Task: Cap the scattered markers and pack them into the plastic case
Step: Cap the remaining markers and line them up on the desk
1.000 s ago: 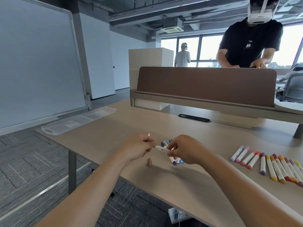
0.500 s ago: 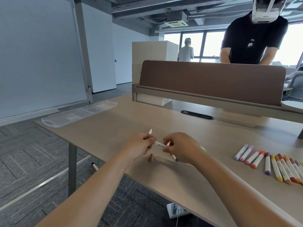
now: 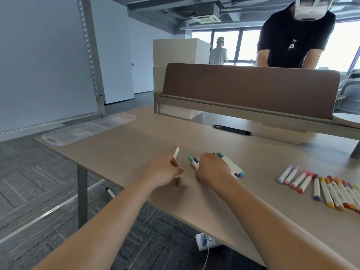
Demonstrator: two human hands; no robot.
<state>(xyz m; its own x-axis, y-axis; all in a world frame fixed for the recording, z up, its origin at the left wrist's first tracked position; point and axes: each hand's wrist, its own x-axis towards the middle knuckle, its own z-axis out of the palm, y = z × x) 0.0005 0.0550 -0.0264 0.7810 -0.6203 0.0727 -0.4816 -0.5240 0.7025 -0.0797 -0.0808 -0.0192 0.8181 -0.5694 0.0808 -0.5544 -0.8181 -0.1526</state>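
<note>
Both bare forearms reach in from the bottom of the frame over the light-brown wooden table (image 3: 136,145). The left hand (image 3: 165,172), at centre, is curled with its fingers (image 3: 174,162) pinched round a thin white marker (image 3: 176,153) that points up and away. Just below that hand a small brown marker cap (image 3: 178,181) lies on the table. The right hand (image 3: 211,168) rests palm-down, fingers bent over a loose cluster of white-bodied markers with green and blue ends (image 3: 231,164); whether it actually grips any is hard to tell, as the hand hides them. At the right edge of the frame lies a row of capped markers in purple, pink, red, yellow and orange (image 3: 319,187). The clear plastic case (image 3: 85,129) lies open at the table's far-left corner, well apart from both hands.
</note>
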